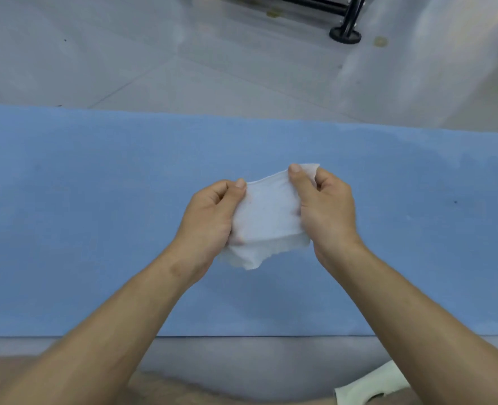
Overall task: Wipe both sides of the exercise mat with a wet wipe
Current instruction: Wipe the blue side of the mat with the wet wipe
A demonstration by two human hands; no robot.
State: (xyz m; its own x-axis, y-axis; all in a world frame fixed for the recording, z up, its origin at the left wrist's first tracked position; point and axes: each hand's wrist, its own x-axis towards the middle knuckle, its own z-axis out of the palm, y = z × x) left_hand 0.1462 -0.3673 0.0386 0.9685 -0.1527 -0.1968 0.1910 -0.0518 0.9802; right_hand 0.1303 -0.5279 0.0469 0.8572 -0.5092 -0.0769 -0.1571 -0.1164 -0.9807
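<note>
From my station I see both hands raised over the middle of the blue exercise mat (95,214), and between them they hold the wet wipe (266,220). The left hand (209,217) pinches the wipe's left edge, thumb lying on the face turned toward me and the fingers curled behind it. The right hand (326,211) pinches the right edge the same way, its thumb pressed near the upper corner and the other fingers bent behind the sheet. The wipe is white and pulled fairly flat between the two grips. Its top edge sags a little from the right thumb toward the left, and its lower part hangs loose with a ragged, folded hem below the left palm. I cannot tell whether the hanging hem touches the mat. The mat lies flat on the pale tiled floor (183,68) and runs from left to right across my whole feed, with both ends beyond the picture. Its near long edge shows as a straight line just ahead of the person's knees. Well beyond the mat, at the top of the feed, stands a black metal frame (345,35) on a round foot. At the lower right corner there is a white object (370,384) that I cannot identify.
</note>
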